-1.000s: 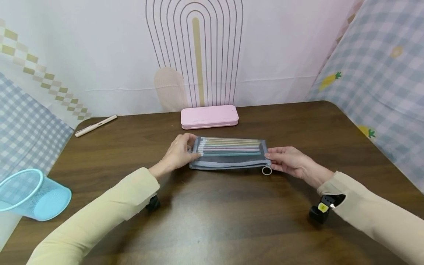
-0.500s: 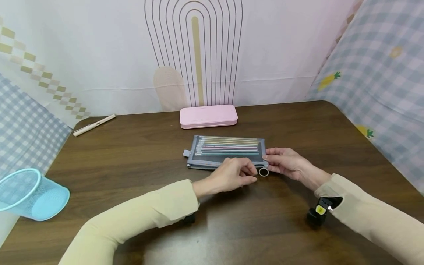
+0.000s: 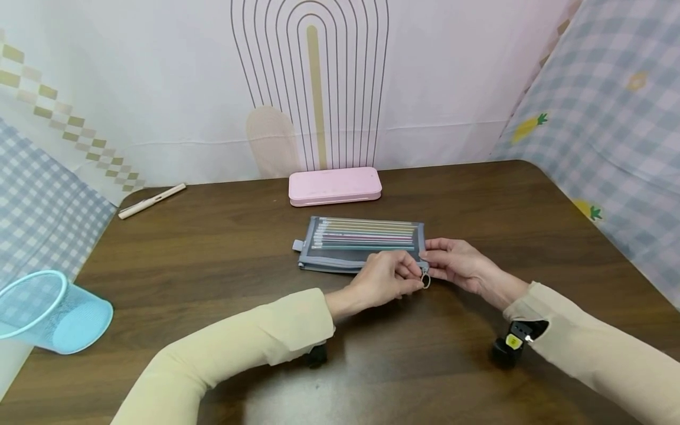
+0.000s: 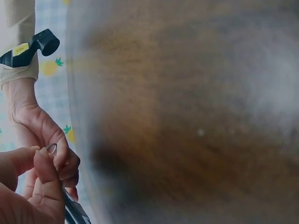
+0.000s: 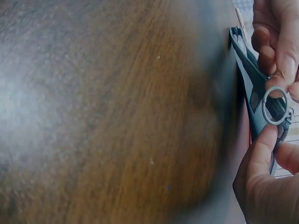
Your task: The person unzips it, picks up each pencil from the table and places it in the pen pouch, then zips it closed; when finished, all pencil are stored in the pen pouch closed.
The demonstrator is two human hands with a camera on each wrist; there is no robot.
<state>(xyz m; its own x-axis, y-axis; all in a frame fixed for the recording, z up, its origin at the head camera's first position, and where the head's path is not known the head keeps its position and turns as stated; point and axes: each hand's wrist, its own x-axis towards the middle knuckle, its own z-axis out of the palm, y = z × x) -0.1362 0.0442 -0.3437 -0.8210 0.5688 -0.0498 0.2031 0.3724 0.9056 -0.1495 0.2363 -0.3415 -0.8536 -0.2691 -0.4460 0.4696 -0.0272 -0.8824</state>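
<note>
A grey see-through zip pouch [image 3: 329, 261] lies on the table with several pencils [image 3: 363, 234] inside. My right hand [image 3: 462, 265] grips the pouch's right end, thumb on top, by the end of the zip. Reaching across the pouch's front edge, my left hand [image 3: 379, 276] pinches the metal ring [image 5: 265, 109] of the zip pull between thumb and forefinger. In the left wrist view the ring [image 4: 55, 148] sticks out past those fingertips. A small fabric tab [image 3: 298, 245] shows at the pouch's left end. Part of the zip is hidden behind my left hand.
Behind the pouch is a pink flat case [image 3: 334, 186]. A pale pen [image 3: 152, 201] lies at the table's back left corner. The light blue mesh cup [image 3: 85, 319] rests on its side at the left edge. Patterned cloth [image 3: 441, 77] hangs behind the brown table [image 3: 404, 366].
My left hand let go of the pouch's left end, moved right along its front edge and took hold of the zip ring. My right hand has stayed at the right end.
</note>
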